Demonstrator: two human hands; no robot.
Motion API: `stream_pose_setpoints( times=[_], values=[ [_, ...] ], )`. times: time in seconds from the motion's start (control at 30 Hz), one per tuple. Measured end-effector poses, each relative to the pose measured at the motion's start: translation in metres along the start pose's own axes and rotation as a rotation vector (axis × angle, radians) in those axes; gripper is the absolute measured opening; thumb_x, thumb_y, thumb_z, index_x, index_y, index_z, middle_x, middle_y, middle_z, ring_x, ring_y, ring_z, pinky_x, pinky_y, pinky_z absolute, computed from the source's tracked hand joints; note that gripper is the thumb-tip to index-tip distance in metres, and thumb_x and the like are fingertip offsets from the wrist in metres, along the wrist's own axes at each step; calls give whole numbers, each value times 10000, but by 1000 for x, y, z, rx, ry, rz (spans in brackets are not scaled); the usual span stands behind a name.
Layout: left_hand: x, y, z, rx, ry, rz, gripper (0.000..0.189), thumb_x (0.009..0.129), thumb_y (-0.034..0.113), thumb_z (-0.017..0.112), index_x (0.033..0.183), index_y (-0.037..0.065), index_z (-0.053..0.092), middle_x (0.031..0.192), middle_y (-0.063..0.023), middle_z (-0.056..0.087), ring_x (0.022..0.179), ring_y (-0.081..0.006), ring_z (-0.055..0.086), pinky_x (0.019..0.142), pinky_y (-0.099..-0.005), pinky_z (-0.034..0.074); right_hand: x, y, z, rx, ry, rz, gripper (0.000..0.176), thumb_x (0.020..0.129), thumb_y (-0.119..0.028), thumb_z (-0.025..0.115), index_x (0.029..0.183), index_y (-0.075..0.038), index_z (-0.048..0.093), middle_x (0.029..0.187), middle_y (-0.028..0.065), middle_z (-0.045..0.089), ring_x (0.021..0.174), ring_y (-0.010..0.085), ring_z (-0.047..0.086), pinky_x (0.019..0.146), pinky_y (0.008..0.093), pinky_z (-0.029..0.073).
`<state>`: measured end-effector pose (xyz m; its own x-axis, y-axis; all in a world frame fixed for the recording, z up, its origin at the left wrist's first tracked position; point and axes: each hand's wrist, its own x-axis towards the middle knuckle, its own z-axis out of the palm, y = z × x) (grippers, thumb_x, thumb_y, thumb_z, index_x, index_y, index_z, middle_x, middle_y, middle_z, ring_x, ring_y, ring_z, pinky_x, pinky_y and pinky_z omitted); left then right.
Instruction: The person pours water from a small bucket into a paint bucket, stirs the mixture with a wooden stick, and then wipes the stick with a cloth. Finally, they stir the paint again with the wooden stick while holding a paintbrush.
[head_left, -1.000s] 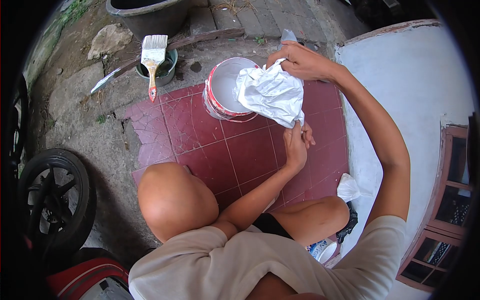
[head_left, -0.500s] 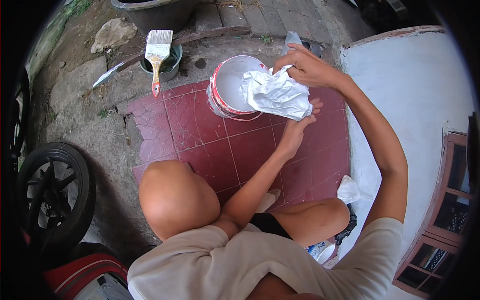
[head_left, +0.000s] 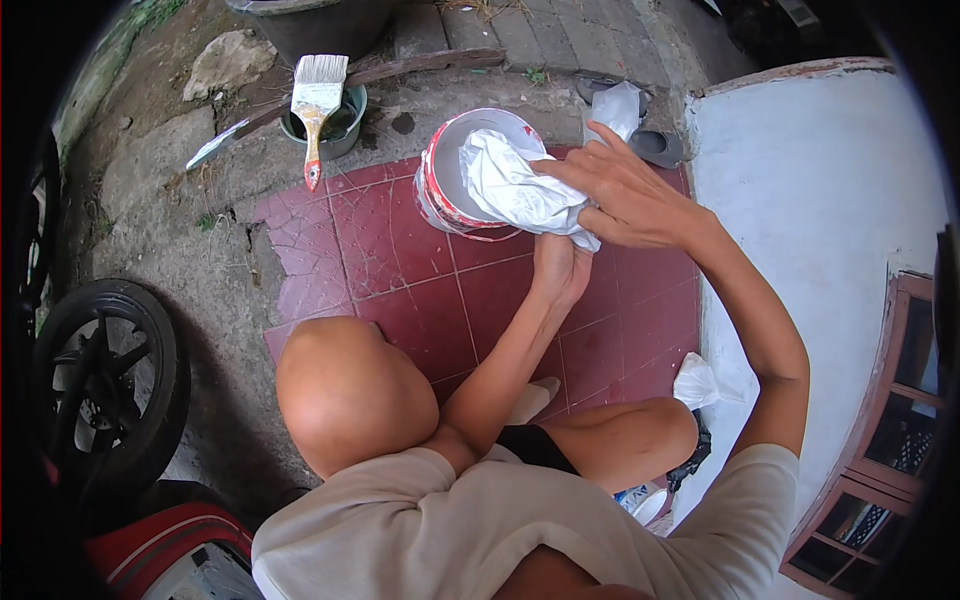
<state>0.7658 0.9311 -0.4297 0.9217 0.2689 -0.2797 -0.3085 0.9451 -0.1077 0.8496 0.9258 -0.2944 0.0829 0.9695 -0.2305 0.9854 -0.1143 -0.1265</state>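
A crumpled white plastic bag (head_left: pixel 510 185) hangs over the mouth of a white paint bucket (head_left: pixel 425 200) with a red, paint-smeared rim. My left hand (head_left: pixel 565 268) grips the bag's near end from below, its fingertips hidden behind the plastic. From the right, my right hand (head_left: pixel 635 195) closes its fingers on the bag's side, with the index finger stretched along it. Pale white paint or residue coats the inside of the bucket. To the left, a broad paintbrush (head_left: pixel 317 100) with a wooden handle rests across a small green tub (head_left: pixel 350 135).
Red tiles (head_left: pixel 400 250) lie under the bucket. Grey shoes (head_left: pixel 657 148) and a clear plastic bag (head_left: pixel 615 108) sit beyond my right hand. A white wall (head_left: pixel 820 180) rises on the right. A black wheel (head_left: pixel 110 385) stands left; a dark planter (head_left: pixel 310 30) is behind.
The plastic bag has shifted left, further over the bucket's opening. My left hand has moved left and turned around the bag; my right hand has come down nearer to it.
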Motion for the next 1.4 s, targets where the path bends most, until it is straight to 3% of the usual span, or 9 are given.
stream_pose_setpoints(
  times=[0.13,0.27,0.37,0.43,0.57,0.67,0.87,1.17,1.4],
  values=[
    [-5,2,7,89,-11,32,331,989,222,389,1287,79,375,1219,-29,488,1099,-118,515,911,-283,463,-12,-8,1,3,5,58,502,755,-117,535,1245,-16,490,856,136,531,944,294,503,1047,487,266],
    [-2,3,9,-13,-26,-44,342,931,82,421,1270,64,383,1213,-41,493,1094,-143,525,931,-299,454,-10,3,15,-95,106,5,467,709,-40,568,1175,-12,551,824,122,526,831,281,474,866,408,387],
    [-2,4,7,-54,-139,-71,422,844,-24,446,1254,56,396,1211,-51,497,1099,-163,526,953,-326,443,-7,11,22,-100,236,-43,400,662,23,579,1060,-11,597,770,106,517,776,269,460,743,369,386],
    [-5,5,5,-98,-254,-84,455,786,-75,461,1217,67,424,1157,-30,506,1059,-134,528,937,-305,430,-7,19,23,-81,246,-52,345,663,22,581,1005,-15,600,744,98,515,767,270,462,743,369,388],
    [-13,14,24,-200,-264,-86,409,847,3,509,1237,81,413,1182,-29,494,1115,-145,491,982,-330,386,-11,24,25,-100,270,-50,296,670,25,576,962,-22,593,744,96,534,768,273,472,761,375,392],
    [-14,16,33,-162,-194,-56,417,899,81,500,1294,90,366,1256,-48,472,1192,-176,452,1028,-373,346,-9,20,27,-85,349,-71,351,688,22,574,1038,-8,565,794,110,565,840,291,504,872,394,395],
    [-5,19,18,-40,-200,-28,395,976,251,392,1329,80,344,1307,-65,441,1234,-189,418,1041,-384,318,-23,-14,7,113,87,106,648,669,-7,565,1279,80,361,1014,227,521,1009,367,482,1046,430,313],
    [-5,20,21,209,-199,-78,449,998,368,278,1328,71,338,1310,-64,444,1261,-191,382,1059,-379,288,-21,-19,4,105,-59,213,819,598,-44,597,1340,97,281,1019,225,505,918,356,482,875,411,394],
    [-4,17,19,322,-176,23,469,990,409,301,1322,81,344,1287,-45,452,1225,-148,398,1050,-351,279,-16,-11,37,-88,250,213,561,608,-21,607,1155,20,492,855,130,519,823,298,494,814,397,407]
  ],
)
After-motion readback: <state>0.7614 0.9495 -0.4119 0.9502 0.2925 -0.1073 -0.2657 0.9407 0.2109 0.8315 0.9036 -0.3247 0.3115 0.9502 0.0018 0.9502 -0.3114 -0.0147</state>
